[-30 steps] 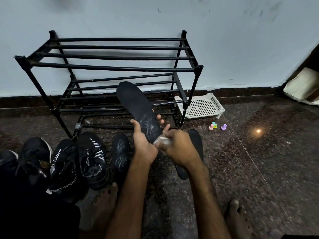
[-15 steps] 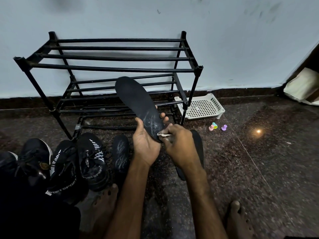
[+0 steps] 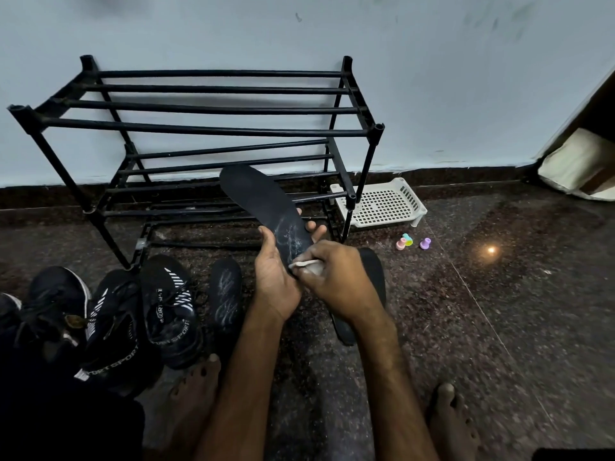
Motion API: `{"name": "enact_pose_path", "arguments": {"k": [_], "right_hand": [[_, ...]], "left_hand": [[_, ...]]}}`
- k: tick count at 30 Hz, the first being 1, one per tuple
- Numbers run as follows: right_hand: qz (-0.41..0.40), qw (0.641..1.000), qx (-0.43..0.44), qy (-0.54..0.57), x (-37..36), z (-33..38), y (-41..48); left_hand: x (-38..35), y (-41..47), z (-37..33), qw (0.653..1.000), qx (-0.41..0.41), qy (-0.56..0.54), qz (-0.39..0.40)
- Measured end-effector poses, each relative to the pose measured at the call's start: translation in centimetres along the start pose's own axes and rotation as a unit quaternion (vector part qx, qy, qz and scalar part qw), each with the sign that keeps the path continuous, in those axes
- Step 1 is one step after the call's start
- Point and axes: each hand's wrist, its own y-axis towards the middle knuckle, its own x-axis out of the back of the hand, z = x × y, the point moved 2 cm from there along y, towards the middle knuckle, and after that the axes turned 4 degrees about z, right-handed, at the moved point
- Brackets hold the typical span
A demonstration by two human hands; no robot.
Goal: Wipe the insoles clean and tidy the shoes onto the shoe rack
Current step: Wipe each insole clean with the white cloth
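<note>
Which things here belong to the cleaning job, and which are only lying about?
Job: held insole, white wipe, scuffed floor insole, second floor insole, black shoes, shoe rack.
Lying about: white perforated tray, small coloured plastic pieces.

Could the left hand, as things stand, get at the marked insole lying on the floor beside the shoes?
Probably, once freed: the floor insole lies just beside the left hand with nothing between them, but that hand grips the raised insole.

Black sneaker cut by left edge; flat black insole, centre, half hidden behind right hand; white cloth mostly inside fist.
</note>
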Motion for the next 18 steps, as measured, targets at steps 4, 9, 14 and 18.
{"name": "enact_pose_path", "arguments": {"k": [4, 9, 14, 18], "right_hand": [[-0.086, 0.995, -0.028, -0.039, 0.2, -0.7, 0.5], [-0.002, 0.998, -0.06, -0.031, 0.4, -0.2, 0.1], [-0.082, 0.993, -0.056, -0.059, 0.8, -0.8, 0.6], [-0.022, 0.997, -0.058, -0.049, 1.2, -0.8, 0.3]], "left_hand": [[-0.4, -0.1, -0.4, 1.0, -0.001, 0.002, 0.014], [-0.2, -0.4, 0.2, 1.0, 0.008, -0.003, 0.001], [-0.7, -0.4, -0.3, 1.0, -0.006, 0.006, 0.0], [-0.8, -0.3, -0.2, 1.0, -0.02, 0.008, -0.006]]}}
